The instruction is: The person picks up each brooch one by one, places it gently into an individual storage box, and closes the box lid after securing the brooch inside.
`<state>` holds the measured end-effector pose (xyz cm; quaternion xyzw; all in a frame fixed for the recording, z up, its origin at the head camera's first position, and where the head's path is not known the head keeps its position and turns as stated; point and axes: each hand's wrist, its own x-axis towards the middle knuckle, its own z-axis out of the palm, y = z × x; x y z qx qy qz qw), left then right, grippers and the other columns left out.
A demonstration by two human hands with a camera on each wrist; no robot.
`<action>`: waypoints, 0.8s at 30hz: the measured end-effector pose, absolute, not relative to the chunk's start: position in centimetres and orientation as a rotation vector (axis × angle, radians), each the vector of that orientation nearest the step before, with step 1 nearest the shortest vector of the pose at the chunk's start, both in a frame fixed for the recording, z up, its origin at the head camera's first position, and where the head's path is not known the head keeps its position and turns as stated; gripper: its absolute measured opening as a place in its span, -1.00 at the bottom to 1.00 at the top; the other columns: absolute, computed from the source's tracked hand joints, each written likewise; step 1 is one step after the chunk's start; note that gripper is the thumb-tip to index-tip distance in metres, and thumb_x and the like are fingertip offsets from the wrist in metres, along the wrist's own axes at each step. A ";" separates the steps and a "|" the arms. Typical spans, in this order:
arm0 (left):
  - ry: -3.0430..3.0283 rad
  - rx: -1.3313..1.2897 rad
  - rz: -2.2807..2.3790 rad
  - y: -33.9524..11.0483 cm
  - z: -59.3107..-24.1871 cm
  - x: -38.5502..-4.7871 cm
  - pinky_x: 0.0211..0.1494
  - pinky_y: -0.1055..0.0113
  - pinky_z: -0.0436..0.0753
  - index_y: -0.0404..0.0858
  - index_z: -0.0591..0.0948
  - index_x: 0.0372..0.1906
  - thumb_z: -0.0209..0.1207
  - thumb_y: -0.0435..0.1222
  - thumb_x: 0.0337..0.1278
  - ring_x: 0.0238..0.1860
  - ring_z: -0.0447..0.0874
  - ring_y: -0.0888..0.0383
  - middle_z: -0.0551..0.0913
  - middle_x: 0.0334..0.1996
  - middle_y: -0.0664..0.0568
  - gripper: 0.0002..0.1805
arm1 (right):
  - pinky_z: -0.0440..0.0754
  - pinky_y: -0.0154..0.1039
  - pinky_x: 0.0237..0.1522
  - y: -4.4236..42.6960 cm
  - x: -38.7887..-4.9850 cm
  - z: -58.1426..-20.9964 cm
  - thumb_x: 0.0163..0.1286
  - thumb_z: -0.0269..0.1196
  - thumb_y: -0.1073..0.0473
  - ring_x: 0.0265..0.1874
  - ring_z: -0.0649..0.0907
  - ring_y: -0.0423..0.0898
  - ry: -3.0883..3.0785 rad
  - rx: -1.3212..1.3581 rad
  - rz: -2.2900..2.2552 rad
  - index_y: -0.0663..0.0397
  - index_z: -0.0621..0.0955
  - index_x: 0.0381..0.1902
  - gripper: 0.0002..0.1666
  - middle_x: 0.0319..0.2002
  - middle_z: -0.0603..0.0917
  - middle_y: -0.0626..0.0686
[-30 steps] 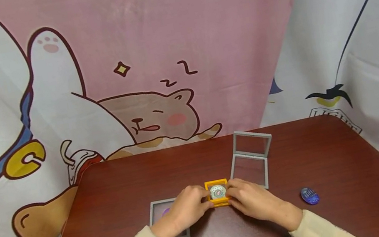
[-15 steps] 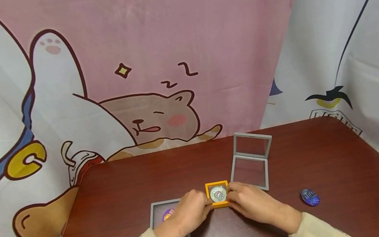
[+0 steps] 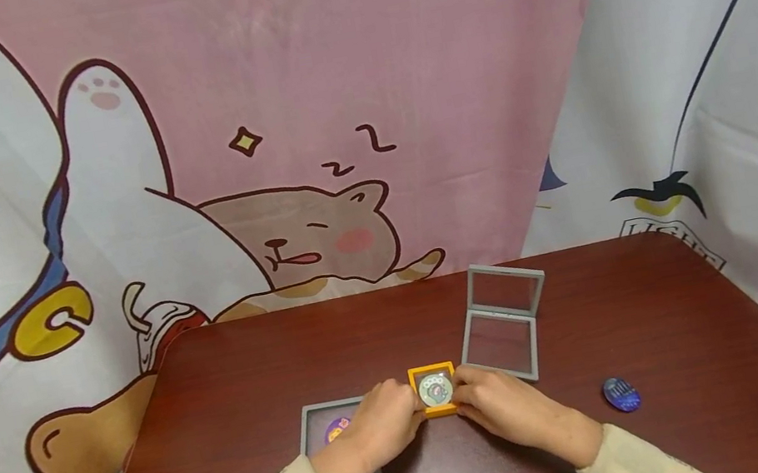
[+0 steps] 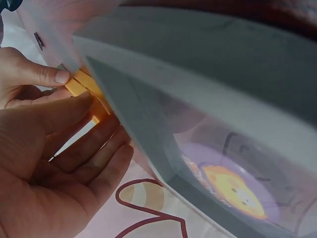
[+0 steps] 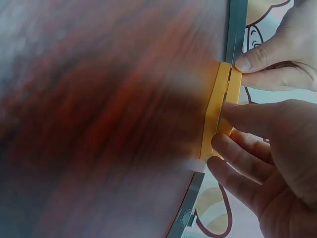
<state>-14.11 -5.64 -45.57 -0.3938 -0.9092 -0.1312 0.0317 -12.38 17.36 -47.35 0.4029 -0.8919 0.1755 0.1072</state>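
Observation:
A small yellow frame [image 3: 438,410] with a pale round badge [image 3: 436,390] inside lies between both hands. My left hand [image 3: 385,420] pinches its left side, my right hand [image 3: 512,409] its right side. From the left wrist, the thumb and fingers of the left hand [image 4: 64,148] meet at the yellow edge [image 4: 88,84]. In the right wrist view the yellow frame [image 5: 213,116] shows a thin seam along its side, and the right hand [image 5: 267,153] has thumb and fingertips on it.
A grey frame [image 3: 325,405] with a purple badge [image 3: 337,428] lies on the left, partly under my left forearm. Behind my right hand stands a hinged grey frame [image 3: 503,313], opened up. A blue badge [image 3: 621,394] rests on the table [image 3: 668,321] at the right.
The lid of the yellow frame has come down flat over the badge, where a gap showed at its front side earlier. Both hands have barely moved.

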 end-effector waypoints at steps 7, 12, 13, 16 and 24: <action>-2.829 -1.166 -0.392 -5.5 -45.1 -14.0 -0.55 0.33 0.54 -0.10 0.69 -0.68 0.51 -0.38 -0.01 -0.62 0.56 0.20 0.64 -0.64 0.12 -0.72 | 0.64 -0.38 -0.28 17.1 -12.2 -47.4 0.27 0.49 0.38 -0.28 0.64 -0.28 -2.622 1.211 0.547 0.08 0.77 -0.26 -0.86 -0.21 0.62 -0.06; -2.860 -1.119 -0.387 -5.3 -44.9 -13.9 -0.56 0.30 0.55 -0.11 0.63 -0.70 0.50 -0.39 -0.08 -0.63 0.56 0.18 0.61 -0.65 0.10 -0.70 | 0.62 -0.39 -0.30 16.9 -12.2 -47.5 0.28 0.48 0.38 -0.30 0.64 -0.28 -2.590 1.226 0.551 0.07 0.77 -0.28 -0.87 -0.22 0.63 -0.06; -2.865 -1.112 -0.382 -5.3 -44.9 -14.0 -0.57 0.30 0.54 -0.12 0.62 -0.70 0.50 -0.40 -0.10 -0.64 0.55 0.18 0.60 -0.65 0.10 -0.71 | 0.62 -0.40 -0.30 16.8 -12.2 -47.5 0.28 0.48 0.38 -0.31 0.64 -0.28 -2.584 1.226 0.549 0.06 0.77 -0.29 -0.87 -0.22 0.63 -0.07; -2.881 -1.103 -0.333 -5.1 -44.9 -14.0 -0.57 0.28 0.53 -0.13 0.60 -0.68 0.48 -0.41 -0.17 -0.64 0.52 0.18 0.57 -0.65 0.10 -0.73 | 0.61 -0.41 -0.32 16.7 -12.2 -47.6 0.28 0.48 0.37 -0.32 0.64 -0.28 -2.557 1.235 0.536 0.05 0.77 -0.31 -0.87 -0.23 0.62 -0.08; -2.856 -1.136 -0.220 -4.9 -44.7 -13.7 -0.57 0.24 0.54 -0.12 0.55 -0.65 0.47 -0.41 -0.27 -0.64 0.54 0.14 0.56 -0.62 0.09 -0.72 | 0.66 -0.33 -0.28 16.9 -11.9 -47.2 0.27 0.50 0.33 -0.30 0.66 -0.22 -2.524 1.220 0.450 0.03 0.77 -0.28 -0.88 -0.21 0.66 -0.07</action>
